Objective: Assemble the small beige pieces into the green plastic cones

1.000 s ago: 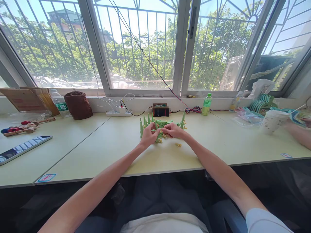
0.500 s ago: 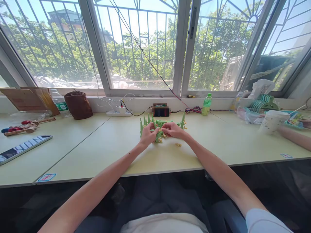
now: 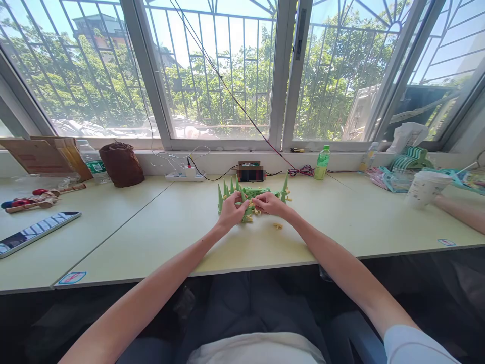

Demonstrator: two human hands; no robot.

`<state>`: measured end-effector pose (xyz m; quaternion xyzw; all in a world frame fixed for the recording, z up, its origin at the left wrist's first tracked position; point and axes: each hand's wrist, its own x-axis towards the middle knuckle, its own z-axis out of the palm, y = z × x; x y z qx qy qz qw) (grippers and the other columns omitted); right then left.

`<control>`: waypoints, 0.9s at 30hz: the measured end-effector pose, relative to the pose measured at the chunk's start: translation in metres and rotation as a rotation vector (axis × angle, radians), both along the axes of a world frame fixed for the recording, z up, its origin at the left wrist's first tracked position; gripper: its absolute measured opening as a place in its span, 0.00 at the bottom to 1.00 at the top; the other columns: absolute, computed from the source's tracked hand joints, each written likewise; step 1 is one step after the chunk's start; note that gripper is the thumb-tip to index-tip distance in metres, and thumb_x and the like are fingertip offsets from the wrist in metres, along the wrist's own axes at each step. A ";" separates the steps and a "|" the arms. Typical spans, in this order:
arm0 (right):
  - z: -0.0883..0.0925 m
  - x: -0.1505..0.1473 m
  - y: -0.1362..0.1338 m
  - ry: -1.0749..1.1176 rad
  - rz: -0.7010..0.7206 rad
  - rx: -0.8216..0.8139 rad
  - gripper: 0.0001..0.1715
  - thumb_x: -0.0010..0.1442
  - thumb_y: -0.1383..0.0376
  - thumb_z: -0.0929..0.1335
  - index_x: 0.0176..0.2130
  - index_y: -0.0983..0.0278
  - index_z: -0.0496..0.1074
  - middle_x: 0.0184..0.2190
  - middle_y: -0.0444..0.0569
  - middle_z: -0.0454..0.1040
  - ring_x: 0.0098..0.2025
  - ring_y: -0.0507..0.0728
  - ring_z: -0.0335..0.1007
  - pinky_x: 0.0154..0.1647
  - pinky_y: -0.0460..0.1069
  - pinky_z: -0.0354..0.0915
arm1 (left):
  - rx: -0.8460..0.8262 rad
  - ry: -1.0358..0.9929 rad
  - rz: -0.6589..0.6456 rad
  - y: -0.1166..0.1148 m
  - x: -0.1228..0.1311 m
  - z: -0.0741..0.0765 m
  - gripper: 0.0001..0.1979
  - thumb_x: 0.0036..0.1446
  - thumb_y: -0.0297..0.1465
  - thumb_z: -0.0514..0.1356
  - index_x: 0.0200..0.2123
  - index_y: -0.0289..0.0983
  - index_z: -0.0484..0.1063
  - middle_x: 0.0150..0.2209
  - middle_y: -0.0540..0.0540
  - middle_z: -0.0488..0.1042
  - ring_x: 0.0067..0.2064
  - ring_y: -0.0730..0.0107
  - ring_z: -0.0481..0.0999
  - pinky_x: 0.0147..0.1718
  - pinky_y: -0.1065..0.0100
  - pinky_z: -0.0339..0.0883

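Note:
My left hand [image 3: 232, 210] is closed around a green cone-shaped piece [image 3: 243, 197] that points upward. My right hand [image 3: 270, 203] meets it fingertip to fingertip, pinching what looks like a small yellow piece, mostly hidden by the fingers. Behind the left hand stand several green cones [image 3: 220, 198] in a row. Another green cone [image 3: 284, 189] with yellow bits at its side rises beyond the right hand. Green stick-like pieces [image 3: 257, 191] lie between them. On the table in front of my right wrist rests a loose yellow T-shaped piece [image 3: 278, 226].
Behind the pieces, a dark device [image 3: 252, 174] leans near the sill, with a green bottle [image 3: 322, 163] to its right. A phone-like slab [image 3: 38, 232], wooden toys [image 3: 36, 201] and a brown pouch [image 3: 122, 164] are at left. Another person's arm [image 3: 460, 212] rests beside a white cup [image 3: 427, 189].
My left thumb has shifted slightly toward my right fingertips. The hands otherwise keep their place. At the far right, the other person's arm and the plastic things near it have shifted a little.

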<state>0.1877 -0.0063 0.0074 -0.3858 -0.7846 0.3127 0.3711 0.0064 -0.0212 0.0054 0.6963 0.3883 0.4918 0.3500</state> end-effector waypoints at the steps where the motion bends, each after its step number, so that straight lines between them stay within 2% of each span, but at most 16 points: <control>1: -0.001 0.000 0.001 -0.009 -0.007 0.002 0.29 0.61 0.46 0.62 0.20 0.64 0.61 0.14 0.41 0.58 0.16 0.48 0.50 0.18 0.46 0.50 | 0.004 0.002 -0.002 0.000 0.000 0.000 0.14 0.52 0.40 0.62 0.37 0.37 0.67 0.33 0.49 0.75 0.13 0.84 0.60 0.08 0.76 0.52; 7: -0.003 -0.001 0.002 0.002 -0.013 -0.016 0.31 0.61 0.45 0.61 0.20 0.64 0.62 0.13 0.41 0.58 0.15 0.47 0.51 0.18 0.46 0.52 | 0.000 -0.006 -0.010 0.001 0.000 0.000 0.14 0.53 0.40 0.61 0.38 0.37 0.67 0.34 0.48 0.75 0.12 0.83 0.60 0.07 0.75 0.51; 13: 0.001 -0.001 -0.003 0.080 0.036 -0.041 0.21 0.56 0.49 0.68 0.31 0.64 0.67 0.19 0.41 0.66 0.19 0.50 0.60 0.21 0.46 0.57 | -0.011 -0.006 0.041 0.004 0.000 -0.001 0.13 0.53 0.39 0.61 0.37 0.37 0.68 0.32 0.48 0.75 0.11 0.83 0.59 0.08 0.74 0.51; 27: 0.000 0.001 -0.001 0.049 0.075 -0.030 0.26 0.56 0.45 0.67 0.26 0.64 0.65 0.14 0.38 0.59 0.17 0.48 0.52 0.19 0.45 0.52 | 0.105 0.063 0.036 0.004 -0.001 -0.002 0.11 0.53 0.37 0.60 0.36 0.36 0.68 0.32 0.48 0.75 0.15 0.84 0.61 0.12 0.76 0.52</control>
